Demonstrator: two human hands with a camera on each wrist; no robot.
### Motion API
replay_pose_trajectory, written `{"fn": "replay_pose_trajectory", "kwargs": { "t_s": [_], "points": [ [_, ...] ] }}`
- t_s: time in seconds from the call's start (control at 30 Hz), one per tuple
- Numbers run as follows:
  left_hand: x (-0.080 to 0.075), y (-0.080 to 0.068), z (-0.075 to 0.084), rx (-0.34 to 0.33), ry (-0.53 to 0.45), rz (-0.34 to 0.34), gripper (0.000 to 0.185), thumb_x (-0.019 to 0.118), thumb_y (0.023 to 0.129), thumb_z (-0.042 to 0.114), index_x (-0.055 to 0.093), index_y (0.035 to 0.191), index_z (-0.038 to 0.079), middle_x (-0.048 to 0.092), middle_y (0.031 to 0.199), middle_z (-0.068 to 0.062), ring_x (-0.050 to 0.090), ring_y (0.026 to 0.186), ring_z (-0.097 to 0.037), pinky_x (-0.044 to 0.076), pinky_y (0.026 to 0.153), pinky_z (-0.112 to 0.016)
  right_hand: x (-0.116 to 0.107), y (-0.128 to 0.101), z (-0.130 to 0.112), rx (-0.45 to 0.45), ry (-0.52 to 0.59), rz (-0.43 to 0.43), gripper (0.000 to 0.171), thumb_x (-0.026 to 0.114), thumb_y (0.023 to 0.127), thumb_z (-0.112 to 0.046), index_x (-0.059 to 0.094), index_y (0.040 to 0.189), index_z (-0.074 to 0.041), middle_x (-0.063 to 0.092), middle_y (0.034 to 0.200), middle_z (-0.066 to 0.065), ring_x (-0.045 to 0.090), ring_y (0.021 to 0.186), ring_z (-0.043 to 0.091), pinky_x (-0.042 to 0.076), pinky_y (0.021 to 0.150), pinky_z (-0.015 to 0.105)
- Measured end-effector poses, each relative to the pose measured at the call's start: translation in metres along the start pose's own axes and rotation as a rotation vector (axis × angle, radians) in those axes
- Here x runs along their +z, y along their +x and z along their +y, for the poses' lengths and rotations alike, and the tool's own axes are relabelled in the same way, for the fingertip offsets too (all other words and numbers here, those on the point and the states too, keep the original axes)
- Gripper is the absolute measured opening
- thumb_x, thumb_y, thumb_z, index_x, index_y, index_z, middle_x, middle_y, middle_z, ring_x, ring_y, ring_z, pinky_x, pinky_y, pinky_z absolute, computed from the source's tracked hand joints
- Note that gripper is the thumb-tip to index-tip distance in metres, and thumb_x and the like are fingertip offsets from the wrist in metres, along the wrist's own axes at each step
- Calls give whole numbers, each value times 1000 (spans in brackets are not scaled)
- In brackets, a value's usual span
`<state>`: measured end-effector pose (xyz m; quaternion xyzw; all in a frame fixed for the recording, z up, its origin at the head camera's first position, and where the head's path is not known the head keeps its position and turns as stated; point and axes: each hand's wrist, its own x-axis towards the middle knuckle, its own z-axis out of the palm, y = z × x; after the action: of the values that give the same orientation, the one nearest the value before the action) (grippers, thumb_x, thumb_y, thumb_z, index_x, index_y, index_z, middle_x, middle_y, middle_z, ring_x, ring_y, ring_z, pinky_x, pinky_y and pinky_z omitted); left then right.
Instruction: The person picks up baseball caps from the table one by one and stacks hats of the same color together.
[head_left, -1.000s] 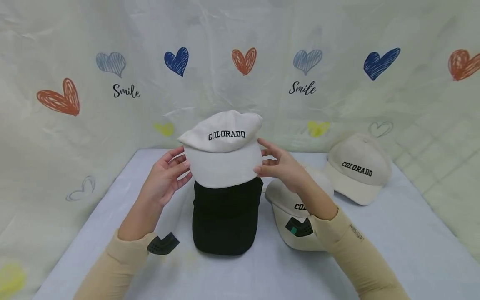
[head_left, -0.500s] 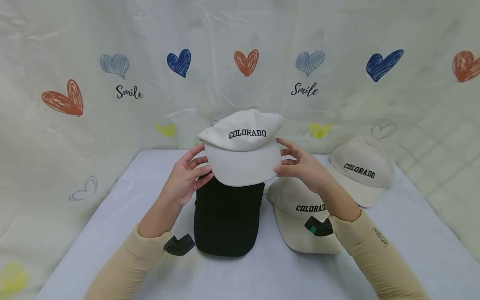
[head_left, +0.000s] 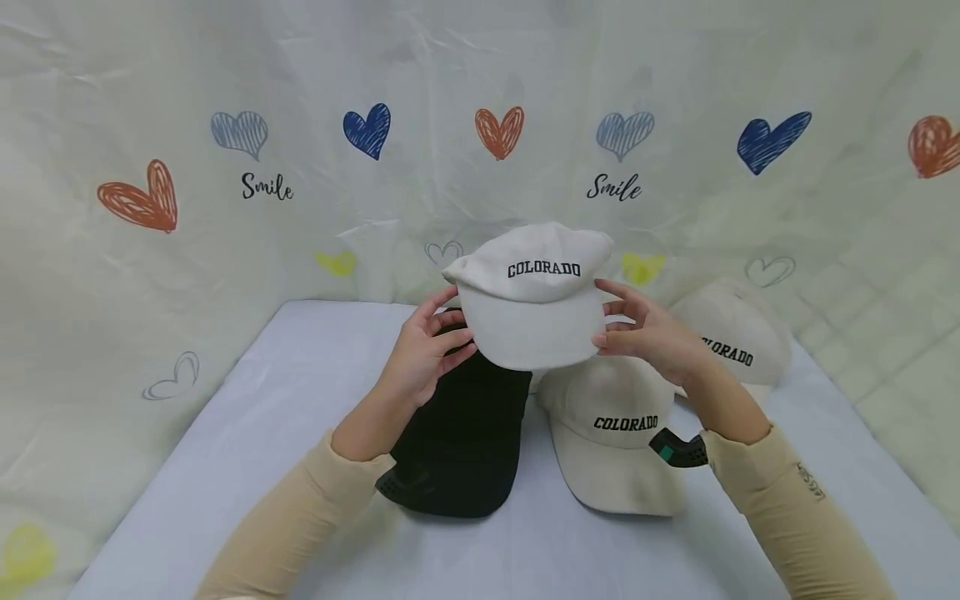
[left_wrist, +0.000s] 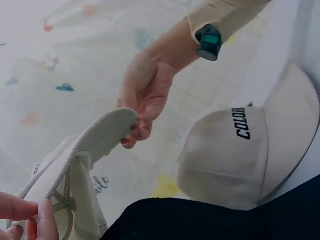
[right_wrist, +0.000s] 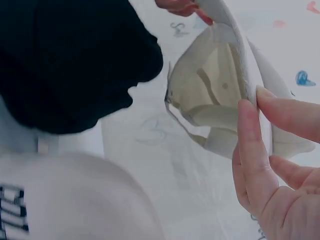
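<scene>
Above the black cap [head_left: 457, 433], both hands [head_left: 536, 337] hold a white cap [head_left: 532, 292]

From my head view the light is bright, even and diffuse, seemingly from overhead; shadows on the table [head_left: 225, 467] are faint, softest under the black cap [head_left: 457, 450]. Straight lines bow toward the frame edges (a wide lens). No glare. Both wrist views look washed out and pale: the near cream cap [right_wrist: 75, 200] blurs at the lower left, and my right hand [right_wrist: 272, 165] is soft.
</scene>
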<state>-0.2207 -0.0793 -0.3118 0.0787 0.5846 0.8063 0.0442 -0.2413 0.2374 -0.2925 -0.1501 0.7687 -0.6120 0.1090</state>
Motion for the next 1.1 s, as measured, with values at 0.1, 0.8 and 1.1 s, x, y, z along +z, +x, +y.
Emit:
{"fn": "replay_pose_trajectory", "kwargs": {
  "t_s": [0.1, 0.8, 1.1],
  "points": [
    [7, 2, -6, -3, 2, 0, 65, 57, 98, -11, 39, 156, 12, 53, 114, -8, 61, 93, -15, 59, 81, -26, -7, -2, 4, 25, -17, -8, 90, 68, 95, 1, 13, 165, -13, 38, 131, 15, 62, 100, 12, 57, 86, 27],
    [63, 4, -49, -49, -41, -13, 64, 64, 94, -12, 46, 149, 15, 55, 109, -10, 62, 81, -16, 60, 81, -29, -65, -37, 55, -55, 33, -52, 72, 61, 97, 9, 33, 156, -22, 41, 121, 9, 59, 93, 12, 59, 83, 27],
    [95, 2, -58, -2, -28, 19, 62, 61, 93, -13, 50, 147, 15, 56, 106, -7, 59, 74, -13, 58, 74, -25, -84, -50, 65, -119, 90, -63, 71, 55, 96, 16, 39, 151, -27, 51, 119, 4, 63, 96, 12, 59, 83, 29]
  ]
}}
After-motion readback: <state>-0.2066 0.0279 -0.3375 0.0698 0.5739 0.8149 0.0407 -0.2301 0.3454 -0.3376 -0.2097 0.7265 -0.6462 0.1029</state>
